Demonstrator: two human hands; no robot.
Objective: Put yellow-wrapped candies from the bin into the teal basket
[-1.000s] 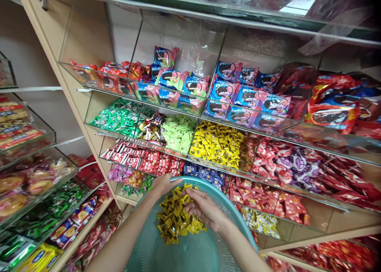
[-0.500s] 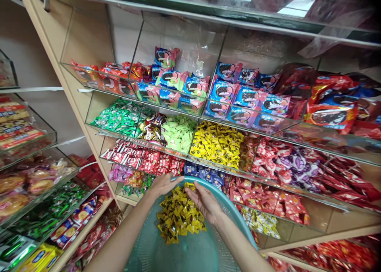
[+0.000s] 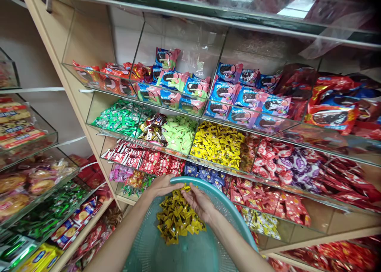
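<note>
A teal plastic basket point(image 3: 238, 220) with perforated sides is in front of me at the lower middle. On its bottom lies a heap of yellow-wrapped candies point(image 3: 177, 220) with dark print. My left hand point(image 3: 160, 186) reaches over the heap's far left side, fingers stretched out towards the right hand; its fingertips are partly hidden. My right hand point(image 3: 200, 202) is at the heap's upper right, with a yellow-wrapped candy point(image 3: 186, 188) at its thumb and fingertips. The two hands nearly meet above the candies.
Behind the basket, a clear shelf compartment holds more yellow candies point(image 3: 218, 143). Beside it are pale green candies point(image 3: 177, 134) and red and purple ones point(image 3: 297, 165). Blue cookie packs point(image 3: 224, 90) fill the tier above. Another shelf point(image 3: 29, 181) with packaged snacks stands at left.
My two hands have come closer together over the heap. My right hand has moved slightly left, its fingers now more curled. The basket has hardly moved.
</note>
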